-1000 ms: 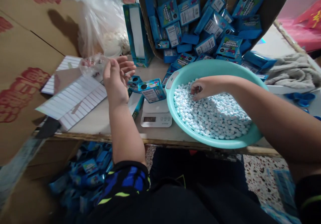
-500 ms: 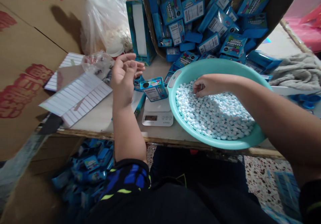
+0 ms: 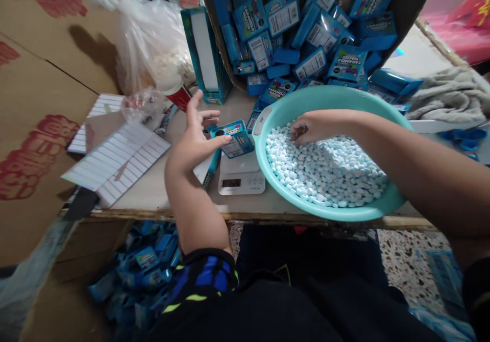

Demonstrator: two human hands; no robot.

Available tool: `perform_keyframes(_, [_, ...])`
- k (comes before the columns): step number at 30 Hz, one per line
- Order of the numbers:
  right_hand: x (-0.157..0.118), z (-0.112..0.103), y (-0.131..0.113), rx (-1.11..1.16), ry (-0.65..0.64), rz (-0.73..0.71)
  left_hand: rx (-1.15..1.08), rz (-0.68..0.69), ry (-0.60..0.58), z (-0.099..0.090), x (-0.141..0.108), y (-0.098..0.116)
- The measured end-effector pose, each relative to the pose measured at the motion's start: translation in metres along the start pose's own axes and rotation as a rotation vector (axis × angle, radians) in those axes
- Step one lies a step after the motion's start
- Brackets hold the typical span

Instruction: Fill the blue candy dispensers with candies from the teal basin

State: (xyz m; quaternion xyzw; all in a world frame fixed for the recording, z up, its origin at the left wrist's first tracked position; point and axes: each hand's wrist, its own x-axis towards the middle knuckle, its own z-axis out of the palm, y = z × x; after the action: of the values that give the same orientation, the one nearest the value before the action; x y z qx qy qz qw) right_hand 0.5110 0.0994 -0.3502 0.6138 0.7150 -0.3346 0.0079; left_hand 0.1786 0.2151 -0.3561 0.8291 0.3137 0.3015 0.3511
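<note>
A blue candy box (image 3: 238, 143) stands on a small white scale (image 3: 242, 182) on the table. My left hand (image 3: 199, 138) is at the box's left side, thumb against or just in front of its face, fingers spread. To the right of the scale sits a turquoise basin (image 3: 333, 214) holding a heap of small white and pale blue candies (image 3: 321, 171). My right hand (image 3: 306, 127) is over the candies at the left part of the basin, its fingers curled together; what they hold, if anything, is hidden.
Behind the basin, a tilted cardboard box (image 3: 415, 5) holds several blue packs. At the left lie printed sheets (image 3: 115, 158), a plastic bag (image 3: 133, 41) and a red cup (image 3: 179, 96). A grey cloth (image 3: 447, 99) lies right. More blue packs (image 3: 147, 265) are below the table edge.
My left hand has come down and turned toward the candy box, its thumb now at the box. My right hand remains over the candies. The whole view has shifted slightly.
</note>
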Motion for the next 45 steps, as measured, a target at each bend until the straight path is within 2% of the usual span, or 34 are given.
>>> perform_keyframes(5, [0.001,0.001,-0.001,0.004,0.002,0.007,0.071,-0.035,-0.152,0.004,-0.001,0.003])
perform_keyframes(12, [0.001,0.004,0.002,0.03,-0.018,0.004,0.067,-0.066,-0.138,0.001,-0.005,0.011])
perform_keyframes(15, [-0.001,0.003,0.001,0.024,-0.036,0.01,0.071,-0.018,-0.004,0.001,-0.004,0.013])
perform_keyframes(17, [-0.002,0.002,0.0,0.019,-0.039,0.01,0.111,0.045,0.18,0.005,-0.001,0.016])
perform_keyframes(20, [-0.001,0.001,0.001,0.015,-0.033,0.006,0.267,0.186,0.471,0.022,0.0,0.03])
perform_keyframes(21, [0.0,0.001,0.003,0.017,-0.03,0.007,0.329,0.259,0.497,0.032,0.0,0.038])
perform_keyframes(22, [0.002,0.0,0.005,0.019,-0.026,0.009,0.391,0.337,0.458,0.044,-0.002,0.048])
perform_keyframes(23, [0.003,0.0,0.008,0.018,-0.017,0.016,0.453,0.414,0.359,0.057,-0.004,0.06])
perform_keyframes(25, [0.006,-0.001,0.014,0.001,0.023,0.031,0.601,0.502,0.009,0.085,-0.009,0.085])
perform_keyframes(27, [0.007,-0.004,0.02,-0.032,0.069,0.039,0.733,0.461,-0.319,0.11,-0.014,0.11])
perform_keyframes(28, [0.007,-0.005,0.023,-0.048,0.081,0.037,0.76,0.402,-0.43,0.121,-0.017,0.12])
perform_keyframes(30, [0.006,-0.007,0.028,-0.068,0.083,0.02,0.774,0.27,-0.553,0.136,-0.022,0.139])
perform_keyframes(34, [0.005,-0.01,0.037,-0.084,0.063,-0.015,0.807,0.082,-0.577,0.155,-0.032,0.165])
perform_keyframes(37, [0.005,-0.011,0.037,-0.063,0.034,0.049,0.801,-0.005,-0.544,0.164,-0.037,0.174])
perform_keyframes(40, [0.004,-0.012,0.035,-0.033,0.025,0.126,0.735,-0.024,-0.537,0.167,-0.039,0.169])
perform_keyframes(45, [0.002,-0.013,0.036,-0.053,0.081,0.156,0.712,-0.037,-0.498,0.166,-0.039,0.155])
